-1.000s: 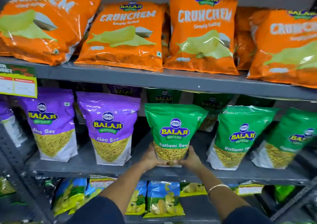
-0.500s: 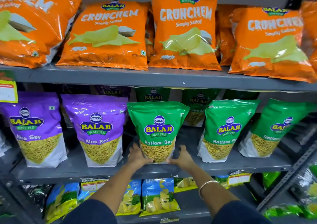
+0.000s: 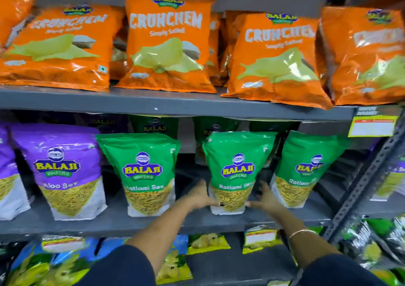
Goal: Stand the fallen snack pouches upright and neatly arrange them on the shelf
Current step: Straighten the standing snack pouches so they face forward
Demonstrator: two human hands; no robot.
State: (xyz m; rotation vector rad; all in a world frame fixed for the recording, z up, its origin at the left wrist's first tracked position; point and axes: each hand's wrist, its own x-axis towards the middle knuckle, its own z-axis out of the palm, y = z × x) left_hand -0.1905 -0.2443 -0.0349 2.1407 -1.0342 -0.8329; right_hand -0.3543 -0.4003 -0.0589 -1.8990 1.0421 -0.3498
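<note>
Both hands at the base of one green Ratlami Sev pouch (image 3: 237,171), upright on the middle shelf (image 3: 166,222).

Left hand (image 3: 202,198) and right hand (image 3: 264,198) press its lower sides, grasping it between them. The pouch stands near the shelf's front edge; an open gap to its left, the next pouch just beside on its right. Front row: three green pouches and two purple Aloo Sev pouches (image 3: 65,171) in view. Glossy green top, clear window showing yellow sev. Image blurred.

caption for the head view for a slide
Both hands, left hand and right hand, flank an upright green Ratlami Sev pouch on the middle shelf.
</note>
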